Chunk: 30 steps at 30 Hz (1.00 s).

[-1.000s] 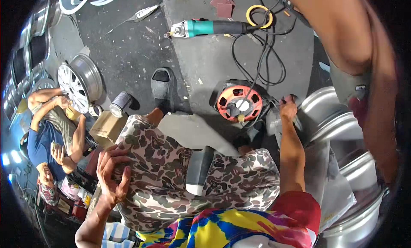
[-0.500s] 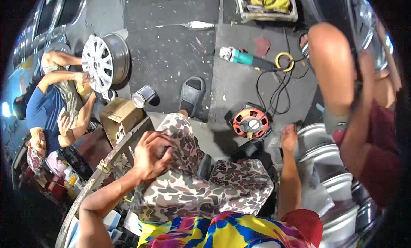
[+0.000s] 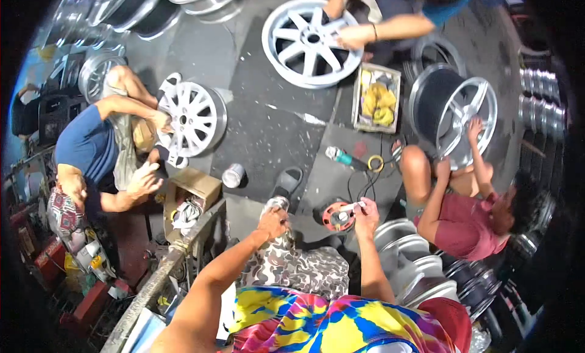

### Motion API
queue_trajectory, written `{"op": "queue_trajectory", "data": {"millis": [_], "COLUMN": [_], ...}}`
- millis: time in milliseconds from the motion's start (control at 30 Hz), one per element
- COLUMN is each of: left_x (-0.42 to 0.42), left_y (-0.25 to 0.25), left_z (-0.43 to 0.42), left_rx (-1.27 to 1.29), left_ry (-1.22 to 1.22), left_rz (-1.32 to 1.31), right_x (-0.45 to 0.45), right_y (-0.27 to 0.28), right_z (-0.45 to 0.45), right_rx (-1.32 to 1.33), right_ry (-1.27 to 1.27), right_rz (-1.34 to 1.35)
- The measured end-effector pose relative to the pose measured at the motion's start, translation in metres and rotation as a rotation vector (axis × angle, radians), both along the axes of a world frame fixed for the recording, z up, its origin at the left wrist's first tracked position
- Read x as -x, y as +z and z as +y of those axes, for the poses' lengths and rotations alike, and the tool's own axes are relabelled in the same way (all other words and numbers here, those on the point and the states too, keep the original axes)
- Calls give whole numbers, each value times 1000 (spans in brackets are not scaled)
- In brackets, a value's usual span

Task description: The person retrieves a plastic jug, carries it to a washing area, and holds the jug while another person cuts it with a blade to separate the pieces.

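Observation:
My left hand is at the knee of my camouflage trousers, its fingers curled. Whatever lies under those fingers is hidden. Raised in front of my other knee, my right hand is closed on a small whitish piece, too small to name. Just beyond that hand, on the floor, is an orange cable reel. A teal-bodied angle grinder lies farther out, near a yellow ring and dark cable. My foot in a grey slide sandal is ahead of my left hand.
A person in blue at left handles a silver wheel rim. Another person's hands touch a large rim ahead. A person in maroon grips a rim at right. Nearby are a tin can, cardboard box, tray and stacked rims.
My right hand has risen from beside the stacked rims to in front of me, now with a whitish piece. My view has shifted, showing more of the people and rims ahead and at right.

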<state>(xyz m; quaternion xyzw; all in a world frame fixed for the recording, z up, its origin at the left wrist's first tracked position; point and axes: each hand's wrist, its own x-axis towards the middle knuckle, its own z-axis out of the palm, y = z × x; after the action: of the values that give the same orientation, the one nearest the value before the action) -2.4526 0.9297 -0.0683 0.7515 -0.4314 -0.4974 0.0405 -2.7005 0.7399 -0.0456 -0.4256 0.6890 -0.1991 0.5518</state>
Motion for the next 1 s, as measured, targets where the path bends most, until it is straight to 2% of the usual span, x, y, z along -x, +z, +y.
{"op": "queue_trajectory", "data": {"millis": [67, 133, 167, 200, 233, 267, 333, 433, 600, 667, 733, 767, 800, 900, 933, 1000], "left_x": [-26, -64, -84, -99, -113, -127, -151, -182, -255, -286, -320, -332, -346, -386, -404, -437], "left_y": [14, 32, 41, 29, 16, 12, 36, 39, 116, 134, 125, 170, 163, 177, 176, 174], "left_z": [5, 9, 21, 45, 70, 94, 107, 110, -9, -67, -117, -163, -181, -255, -274, -314], "left_rx": [56, -136, -242, -151, -205, -99, -182, -247, -84, 126, 102, 35, 187, 167, 229, 450], "left_ry": [128, 463, 621, 568, 599, 673, 1023, 1075, 956, 929, 964, 1073, 1043, 1053, 969, 1028], "left_rz": [60, 244, 345, 251, 210, 264, 460, 385, 480, 515, 396, 561, 641, 677, 678, 871], "right_x": [-52, -111, -140, -164, -185, -206, -243, -286, -350, -372, -403, -407, -421, -446, -458, -478], "right_y": [38, 74, 98, 113, 130, 154, 184, 202, 229, 218, 217, 223, 228, 237, 240, 242], "right_z": [-39, -75, -93, -106, -119, -132, -153, -182, -234, -250, -266, -265, -276, -309, -325, -357], "right_rx": [-52, -11, 16, 15, 3, -19, -48, -20, -31, -121, -216, -239, -237, -409, -471, -556], "right_ry": [3, 30, 93, 72, 87, 88, 48, 94, 211, 266, 280, 268, 278, 179, 119, 74], "right_rz": [-102, -211, -166, -209, -251, -336, -449, -577, -611, -668, -559, -622, -691, -793, -820, -845]}}
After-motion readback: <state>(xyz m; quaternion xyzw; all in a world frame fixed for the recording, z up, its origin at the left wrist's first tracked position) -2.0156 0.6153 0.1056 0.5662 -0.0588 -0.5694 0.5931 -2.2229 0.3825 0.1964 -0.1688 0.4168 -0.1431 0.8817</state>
